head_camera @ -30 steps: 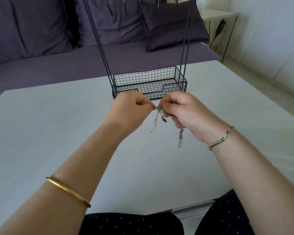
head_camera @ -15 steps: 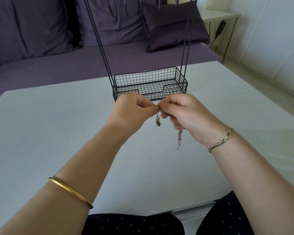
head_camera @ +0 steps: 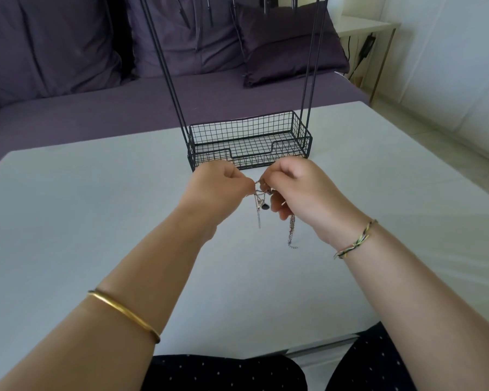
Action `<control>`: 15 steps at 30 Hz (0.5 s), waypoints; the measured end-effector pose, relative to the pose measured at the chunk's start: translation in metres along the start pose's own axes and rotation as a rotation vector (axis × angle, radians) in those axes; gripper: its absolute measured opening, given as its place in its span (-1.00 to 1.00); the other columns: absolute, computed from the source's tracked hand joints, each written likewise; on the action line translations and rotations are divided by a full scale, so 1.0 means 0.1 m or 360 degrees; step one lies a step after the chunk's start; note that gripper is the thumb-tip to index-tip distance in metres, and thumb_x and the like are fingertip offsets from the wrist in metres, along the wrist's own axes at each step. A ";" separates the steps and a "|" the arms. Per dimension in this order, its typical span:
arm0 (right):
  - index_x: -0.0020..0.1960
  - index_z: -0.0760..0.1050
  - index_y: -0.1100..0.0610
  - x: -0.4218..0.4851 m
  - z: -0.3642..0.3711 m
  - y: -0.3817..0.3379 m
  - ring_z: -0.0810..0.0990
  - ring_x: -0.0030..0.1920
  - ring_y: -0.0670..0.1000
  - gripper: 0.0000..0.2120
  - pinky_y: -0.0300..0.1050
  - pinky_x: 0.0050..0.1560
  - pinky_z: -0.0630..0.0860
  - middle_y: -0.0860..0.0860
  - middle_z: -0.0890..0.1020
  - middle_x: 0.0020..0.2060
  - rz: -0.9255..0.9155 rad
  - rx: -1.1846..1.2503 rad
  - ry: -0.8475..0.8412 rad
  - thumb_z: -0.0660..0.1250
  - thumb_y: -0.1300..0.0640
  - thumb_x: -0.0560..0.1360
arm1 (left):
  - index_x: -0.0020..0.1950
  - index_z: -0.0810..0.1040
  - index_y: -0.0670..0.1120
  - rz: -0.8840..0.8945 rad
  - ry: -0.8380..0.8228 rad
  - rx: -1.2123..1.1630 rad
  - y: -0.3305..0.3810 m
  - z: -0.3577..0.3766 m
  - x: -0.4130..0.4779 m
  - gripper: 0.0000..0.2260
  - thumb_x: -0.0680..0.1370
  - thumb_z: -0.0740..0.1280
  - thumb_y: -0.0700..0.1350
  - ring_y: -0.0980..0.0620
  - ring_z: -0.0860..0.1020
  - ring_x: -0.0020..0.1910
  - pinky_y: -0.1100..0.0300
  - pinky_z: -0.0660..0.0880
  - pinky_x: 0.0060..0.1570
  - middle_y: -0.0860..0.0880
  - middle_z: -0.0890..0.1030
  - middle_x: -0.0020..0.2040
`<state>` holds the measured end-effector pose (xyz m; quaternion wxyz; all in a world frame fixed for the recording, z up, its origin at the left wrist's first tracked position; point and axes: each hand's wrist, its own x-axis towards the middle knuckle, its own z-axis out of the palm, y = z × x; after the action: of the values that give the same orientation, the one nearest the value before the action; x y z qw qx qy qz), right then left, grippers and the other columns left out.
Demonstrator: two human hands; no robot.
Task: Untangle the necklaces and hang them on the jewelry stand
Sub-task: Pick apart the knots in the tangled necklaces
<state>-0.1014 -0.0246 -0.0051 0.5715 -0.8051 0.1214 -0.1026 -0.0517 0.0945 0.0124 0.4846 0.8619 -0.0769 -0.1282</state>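
Observation:
A tangle of thin silver and rose necklaces [head_camera: 261, 203] hangs between my two hands above the white table [head_camera: 68, 221]. My left hand [head_camera: 218, 187] pinches the knot from the left with curled fingers. My right hand [head_camera: 297, 190] pinches it from the right, and a chain end with a clasp dangles below it. A small dark pendant shows in the tangle. The black wire jewelry stand [head_camera: 249, 142] rises just behind my hands, its basket base on the table and its thin uprights running out of the top of the view.
A purple sofa [head_camera: 124, 80] with cushions lies beyond the table's far edge. A small white side table [head_camera: 364, 26] with a cable stands at the back right by the white wall. My knees in dark dotted fabric show at the bottom.
My hands stay together at the knot. The chains now hang lower and more spread, with a loose strand and the pendant showing below the fingers.

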 end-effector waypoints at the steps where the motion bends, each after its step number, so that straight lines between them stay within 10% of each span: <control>1: -0.13 0.50 0.25 0.00 0.00 0.00 0.50 -0.47 -0.10 -0.86 -0.22 -0.48 0.43 0.06 0.56 -0.29 0.0017 0.0029 -0.0003 0.17 0.26 0.51 | -0.27 0.52 -0.13 -0.0039 -0.0011 -0.0028 0.00 0.00 0.00 -0.90 0.43 0.39 -0.20 -0.08 0.56 -0.07 -0.05 0.54 0.05 -0.12 0.59 -0.14; 8: -0.17 0.45 0.23 -0.03 0.04 -0.03 0.54 -0.44 -0.04 -0.85 -0.22 -0.51 0.42 0.05 0.59 -0.25 0.0086 0.0152 -0.0011 0.13 0.29 0.52 | -0.32 0.47 -0.11 -0.0119 -0.0067 -0.0103 0.03 -0.03 0.01 -0.84 0.44 0.37 -0.23 0.07 0.42 -0.20 0.24 0.33 -0.27 0.00 0.47 -0.26; 15: -0.23 0.40 0.21 -0.05 -0.02 -0.09 0.49 -0.49 -0.04 -0.83 -0.20 -0.49 0.39 0.04 0.59 -0.31 0.0181 0.0463 0.0008 0.11 0.27 0.51 | -0.28 0.49 -0.10 -0.0262 -0.0079 -0.0186 0.01 -0.03 0.05 -0.91 0.43 0.32 -0.22 0.00 0.43 -0.13 0.15 0.40 -0.11 -0.03 0.49 -0.15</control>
<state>-0.1057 -0.0221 0.0039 0.6867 -0.7053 0.1521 -0.0886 -0.0465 0.0951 0.0140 0.5197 0.8322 -0.0104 -0.1931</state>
